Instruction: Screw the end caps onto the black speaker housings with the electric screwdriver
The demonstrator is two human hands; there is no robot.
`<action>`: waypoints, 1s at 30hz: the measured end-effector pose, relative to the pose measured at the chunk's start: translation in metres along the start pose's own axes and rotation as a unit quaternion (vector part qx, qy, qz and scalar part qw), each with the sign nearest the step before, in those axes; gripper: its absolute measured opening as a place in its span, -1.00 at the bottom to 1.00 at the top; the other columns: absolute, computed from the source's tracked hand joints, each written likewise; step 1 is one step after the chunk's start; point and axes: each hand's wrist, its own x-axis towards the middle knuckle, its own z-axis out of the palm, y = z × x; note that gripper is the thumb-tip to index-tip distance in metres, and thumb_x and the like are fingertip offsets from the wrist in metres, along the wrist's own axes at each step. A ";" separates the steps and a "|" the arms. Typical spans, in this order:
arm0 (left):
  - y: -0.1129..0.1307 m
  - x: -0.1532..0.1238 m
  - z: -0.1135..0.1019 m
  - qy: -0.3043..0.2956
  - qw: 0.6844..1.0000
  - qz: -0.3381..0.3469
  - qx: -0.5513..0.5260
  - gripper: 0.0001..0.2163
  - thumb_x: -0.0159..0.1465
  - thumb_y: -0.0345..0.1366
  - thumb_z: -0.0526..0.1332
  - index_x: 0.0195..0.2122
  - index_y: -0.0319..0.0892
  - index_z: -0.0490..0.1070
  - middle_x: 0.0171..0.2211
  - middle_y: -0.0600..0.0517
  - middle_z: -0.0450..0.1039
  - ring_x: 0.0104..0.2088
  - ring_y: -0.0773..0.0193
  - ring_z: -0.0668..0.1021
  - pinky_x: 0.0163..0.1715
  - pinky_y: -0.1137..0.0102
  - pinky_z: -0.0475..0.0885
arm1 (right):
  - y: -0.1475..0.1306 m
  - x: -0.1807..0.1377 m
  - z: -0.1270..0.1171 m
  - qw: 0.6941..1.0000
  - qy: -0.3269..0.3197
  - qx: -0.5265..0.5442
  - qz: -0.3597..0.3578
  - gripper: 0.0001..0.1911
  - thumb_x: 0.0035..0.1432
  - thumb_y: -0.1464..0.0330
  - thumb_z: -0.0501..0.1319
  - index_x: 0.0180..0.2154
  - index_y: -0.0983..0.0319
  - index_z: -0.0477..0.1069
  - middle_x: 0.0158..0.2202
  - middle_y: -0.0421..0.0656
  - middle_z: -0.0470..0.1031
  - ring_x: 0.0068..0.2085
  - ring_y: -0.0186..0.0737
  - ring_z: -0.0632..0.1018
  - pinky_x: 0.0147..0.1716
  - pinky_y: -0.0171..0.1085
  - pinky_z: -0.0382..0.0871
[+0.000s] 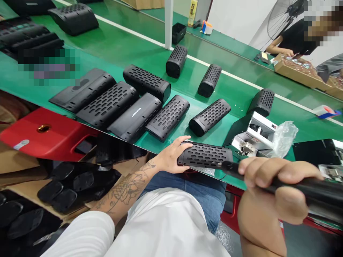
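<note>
My left hand (171,155) grips the left end of a black perforated speaker shell (206,155) lying at the near edge of the green conveyor belt (128,50). My right hand (270,189) is closed round a black rod-shaped tool (316,189), close to the camera; the tool's tip reaches the shell's right end. Several more black perforated shells (167,117) lie in a loose row on the belt beyond.
A red tray (45,134) and a cardboard box of black oval parts (61,191) sit at the lower left. A small grey device (254,137) with a plastic bag (284,137) stands to the right. Another person's arm (280,48) works at the far right by a cardboard box (300,73).
</note>
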 end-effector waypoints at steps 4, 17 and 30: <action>0.001 0.002 0.008 0.005 1.000 -0.023 -0.004 -0.06 0.21 -0.23 0.61 0.58 -0.09 0.25 0.62 -0.47 0.26 0.62 -0.40 0.47 0.56 -0.33 0.52 | 0.010 -0.005 0.054 0.987 -0.124 0.086 0.049 -0.83 0.43 0.18 0.55 -0.08 0.01 0.62 -0.48 -0.33 0.57 -0.58 -0.25 0.52 -0.44 -0.08 0.64; -0.002 0.004 0.014 -0.007 1.000 -0.027 0.000 -0.10 0.25 -0.10 0.61 0.56 -0.19 0.34 0.55 -0.45 0.36 0.60 -0.35 0.48 0.61 -0.24 0.49 | 0.073 -0.017 0.069 0.973 -0.196 0.023 0.119 -0.70 0.33 0.17 0.62 -0.17 0.05 0.54 -0.48 -0.36 0.52 -0.54 -0.27 0.51 -0.40 -0.15 0.61; 0.003 0.009 0.002 -0.055 0.996 -0.064 -0.041 -0.06 0.23 -0.13 0.64 0.59 -0.19 0.34 0.61 -0.45 0.29 0.63 -0.35 0.45 0.60 -0.21 0.51 | 0.084 -0.012 0.067 0.947 -0.279 0.040 0.154 -0.66 0.28 0.14 0.63 -0.26 0.06 0.52 -0.52 -0.36 0.44 -0.54 -0.28 0.43 -0.40 -0.16 0.62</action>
